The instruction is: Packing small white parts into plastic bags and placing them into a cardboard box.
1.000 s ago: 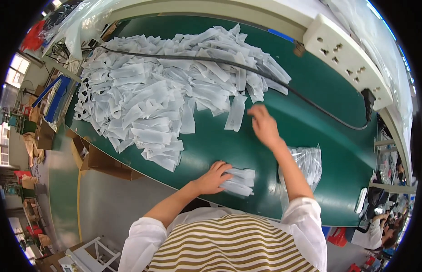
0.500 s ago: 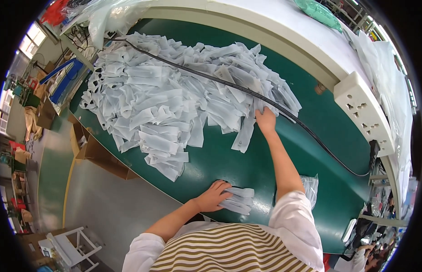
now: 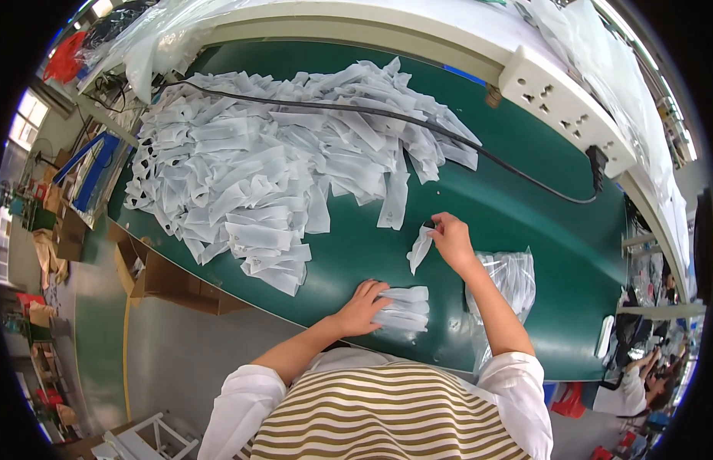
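Note:
My right hand (image 3: 453,239) is raised over the green table, its fingers pinched on one end of a small translucent white pouch (image 3: 420,250) that hangs to the left. A small dark item shows at the pinched end. Near the table's front edge, my left hand (image 3: 362,310) rests on a short stack of similar pouches (image 3: 404,309) laid side by side; its fingers lie flat across their left ends. A large heap of these narrow pouches (image 3: 241,169) spreads over the far left of the table, and several at its left side show dark pieces.
A black cable (image 3: 356,110) crosses over the heap to a white power strip (image 3: 563,111) on the shelf edge. Beside my right forearm lies a clear plastic bag (image 3: 509,277). A cardboard box (image 3: 172,280) stands below the table's left edge. Another person (image 3: 628,395) sits at far right.
My right hand has drawn back from the heap toward me, bringing a pouch with it. My left hand stays on the stack. The whole view has shifted and turned slightly.

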`<state>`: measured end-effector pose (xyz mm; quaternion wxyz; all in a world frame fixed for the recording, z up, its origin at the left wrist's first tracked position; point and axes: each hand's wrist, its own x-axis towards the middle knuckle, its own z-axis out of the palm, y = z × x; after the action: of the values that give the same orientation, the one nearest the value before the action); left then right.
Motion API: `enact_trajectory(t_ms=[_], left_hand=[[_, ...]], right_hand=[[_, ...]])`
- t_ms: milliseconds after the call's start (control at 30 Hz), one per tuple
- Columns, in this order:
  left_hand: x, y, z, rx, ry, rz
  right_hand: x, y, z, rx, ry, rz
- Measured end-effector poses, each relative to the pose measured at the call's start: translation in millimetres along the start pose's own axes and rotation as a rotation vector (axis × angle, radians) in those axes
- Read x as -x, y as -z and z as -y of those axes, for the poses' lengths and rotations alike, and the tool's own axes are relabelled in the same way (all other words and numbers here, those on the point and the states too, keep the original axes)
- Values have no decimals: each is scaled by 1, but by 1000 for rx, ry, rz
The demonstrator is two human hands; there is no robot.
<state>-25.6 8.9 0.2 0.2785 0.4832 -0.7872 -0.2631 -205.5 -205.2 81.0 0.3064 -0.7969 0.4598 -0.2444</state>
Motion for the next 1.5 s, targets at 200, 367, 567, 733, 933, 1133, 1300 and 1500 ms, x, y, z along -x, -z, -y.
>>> enact_trajectory(t_ms=[200, 367, 567, 733, 933, 1133, 1300, 1500], left_hand=[[13, -3, -3, -45, -32, -26], [17, -17, 0, 24, -101, -19], [28, -7, 2, 132, -61, 53], [22, -1, 16, 223, -153, 87], [20, 13, 7, 25, -143, -4], [13, 29, -8, -112, -140, -38], [12, 12, 4, 34, -116, 90], [14, 0, 10, 75, -104, 88]], right_hand=[[21, 20, 62, 389, 191, 52], [45, 26, 80, 400, 164, 7], [68, -5, 55, -358, -304, -15], [106, -61, -11, -675, -565, -129], [137, -74, -25, -494, -536, -30], [170, -78, -23, -236, -361, 49], [200, -61, -38, -95, -329, 50], [188, -27, 51, 260, 260, 42]])
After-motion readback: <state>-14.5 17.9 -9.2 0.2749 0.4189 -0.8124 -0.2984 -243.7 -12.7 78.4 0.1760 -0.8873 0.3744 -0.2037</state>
